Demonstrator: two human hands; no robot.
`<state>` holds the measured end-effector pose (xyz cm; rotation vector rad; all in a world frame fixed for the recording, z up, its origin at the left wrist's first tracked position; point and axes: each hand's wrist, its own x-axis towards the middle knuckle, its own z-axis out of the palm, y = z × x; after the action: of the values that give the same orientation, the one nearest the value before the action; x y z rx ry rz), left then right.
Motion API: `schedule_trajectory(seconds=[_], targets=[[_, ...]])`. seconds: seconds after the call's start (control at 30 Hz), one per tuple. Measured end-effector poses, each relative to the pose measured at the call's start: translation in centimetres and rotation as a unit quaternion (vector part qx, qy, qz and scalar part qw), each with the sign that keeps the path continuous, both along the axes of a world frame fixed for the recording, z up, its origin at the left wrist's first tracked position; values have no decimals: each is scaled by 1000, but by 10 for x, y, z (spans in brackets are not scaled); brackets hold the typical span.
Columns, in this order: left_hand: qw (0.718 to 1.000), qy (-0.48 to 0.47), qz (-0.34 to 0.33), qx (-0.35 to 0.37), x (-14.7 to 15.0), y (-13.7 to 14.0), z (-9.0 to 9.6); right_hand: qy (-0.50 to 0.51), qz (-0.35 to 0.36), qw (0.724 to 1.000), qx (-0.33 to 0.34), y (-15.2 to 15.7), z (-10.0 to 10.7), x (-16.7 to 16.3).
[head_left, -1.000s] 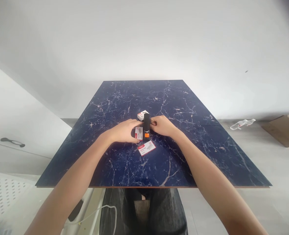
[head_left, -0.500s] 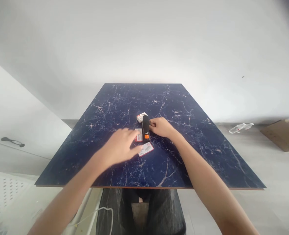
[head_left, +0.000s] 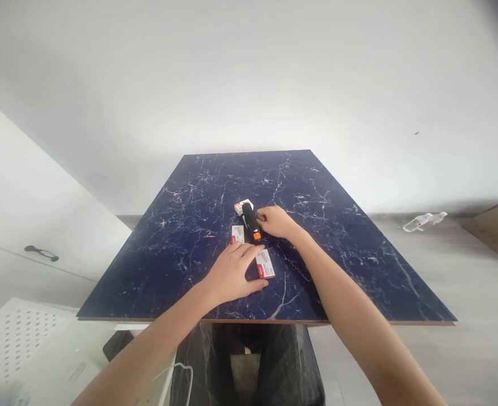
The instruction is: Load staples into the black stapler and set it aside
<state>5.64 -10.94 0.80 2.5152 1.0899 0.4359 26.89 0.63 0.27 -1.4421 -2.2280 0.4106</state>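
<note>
A black stapler (head_left: 249, 219) with an orange part at its near end lies at mid-table, slightly slanted. My left hand (head_left: 233, 269) reaches in from the near left, palm down, fingers spread. Its thumb and index finger lie either side of a small red-and-white box (head_left: 265, 264); whether they grip it I cannot tell. Another red-and-white box (head_left: 238, 233) lies just beyond these fingers, partly covered. Beside the stapler, my right hand (head_left: 275, 221) rests with curled fingers; anything inside them is hidden. A third small white box (head_left: 243, 206) touches or nearly touches the stapler's far end.
Everything lies on a dark blue marbled table (head_left: 198, 186) against a white wall. On the floor at right are a clear plastic bottle (head_left: 420, 221) and a cardboard box (head_left: 494, 231). A white perforated panel (head_left: 25, 332) and a pale cable (head_left: 185, 366) are at lower left.
My left hand has moved nearer and right, to the near box. That box has turned and shifted right. The stapler now slants more. My right hand stays beside it.
</note>
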Motion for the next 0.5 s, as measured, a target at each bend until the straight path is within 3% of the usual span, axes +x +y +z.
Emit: schedule_trajectory(seconds=[0.17, 0.33, 0.4, 0.5], targets=[[999, -36, -9, -37, -16, 8, 14, -5, -8, 1000, -7, 3, -2, 3], [995, -85, 42, -32, -61, 68, 45, -24, -9, 1000, -16, 3, -2, 2], [994, -76, 33, -64, -71, 92, 45, -30, -6, 999, -18, 3, -1, 1], [992, -73, 17, -100, -74, 108, 30, -48, 5, 999, -24, 0, 2, 0]])
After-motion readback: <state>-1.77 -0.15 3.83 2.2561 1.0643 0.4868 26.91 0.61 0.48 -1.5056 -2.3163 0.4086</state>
